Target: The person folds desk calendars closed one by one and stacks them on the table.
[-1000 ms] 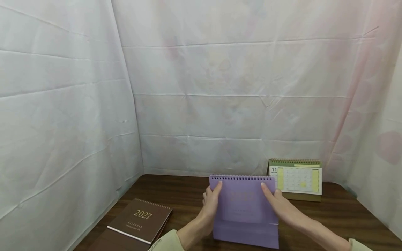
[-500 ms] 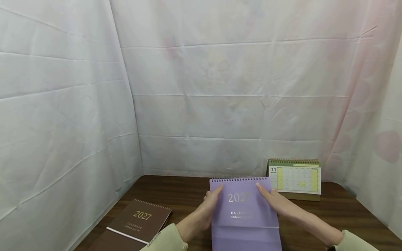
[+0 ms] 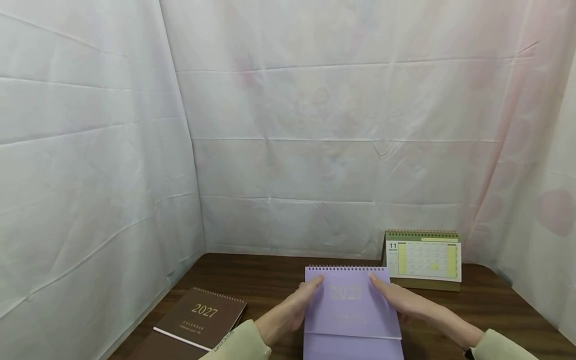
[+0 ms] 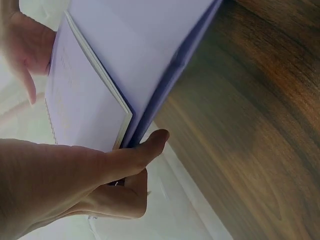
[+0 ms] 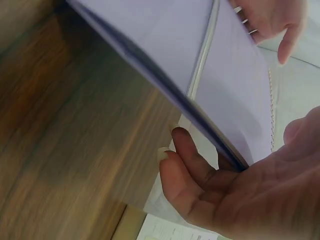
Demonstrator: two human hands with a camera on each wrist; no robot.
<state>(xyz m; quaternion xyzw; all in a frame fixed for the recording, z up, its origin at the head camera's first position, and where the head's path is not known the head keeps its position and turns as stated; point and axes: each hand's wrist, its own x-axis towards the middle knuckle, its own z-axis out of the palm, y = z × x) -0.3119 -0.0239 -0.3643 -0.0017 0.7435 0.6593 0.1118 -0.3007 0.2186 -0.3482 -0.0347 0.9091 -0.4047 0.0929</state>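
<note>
A purple spiral-bound desk calendar [image 3: 346,315] marked 2027 is held between both hands, its ringed edge pointing away. My left hand [image 3: 292,307] grips its left side, thumb on the cover near the rings and the other fingers behind. On the opposite side my right hand [image 3: 405,302] grips it the same way, thumb across the cover. Seen from the left wrist, the purple calendar [image 4: 90,95] is tilted above the wooden table, its pages lying against the longer base. The right wrist view shows curled fingertips [image 5: 182,155] under the calendar's edge.
To the left, a brown 2027 calendar [image 3: 202,317] lies on the dark wooden table [image 3: 256,270]. A green desk calendar [image 3: 425,260] showing month 11 stands upright at the back right, just behind my right hand. White cloth [image 3: 288,165] hangs behind and along the sides.
The purple calendar has tipped back from steep to flatter, its ringed edge coming lower and its base sliding toward me. Both hands have kept their grip and moved with it.
</note>
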